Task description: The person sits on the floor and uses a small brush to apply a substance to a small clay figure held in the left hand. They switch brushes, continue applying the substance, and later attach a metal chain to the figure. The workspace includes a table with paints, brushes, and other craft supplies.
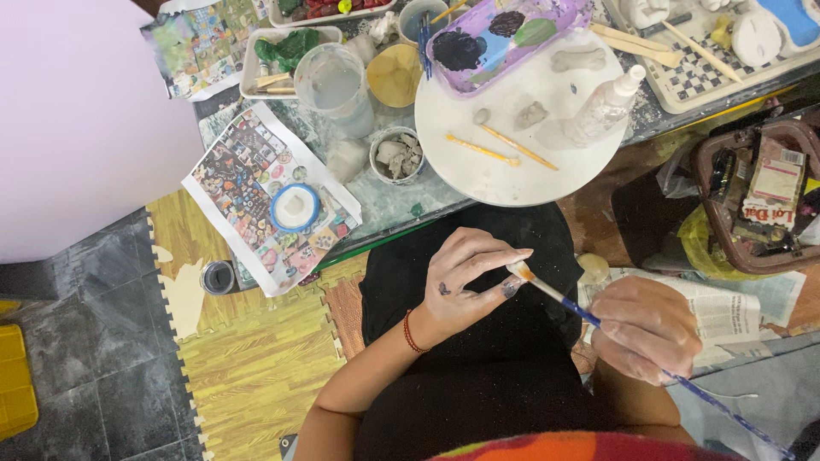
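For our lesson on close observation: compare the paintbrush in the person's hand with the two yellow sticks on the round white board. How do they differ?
The paintbrush is blue-handled with a bristle tip; the two yellow sticks are plain yellow with no bristles visible. The paintbrush is gripped by the right hand, its tip touching the left hand; the sticks lie loose on the round white board. Both are slender and lie slantwise.

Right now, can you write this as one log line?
right hand: holds blue paintbrush | left hand: open, bristles at fingers | above: round white board, purple palette
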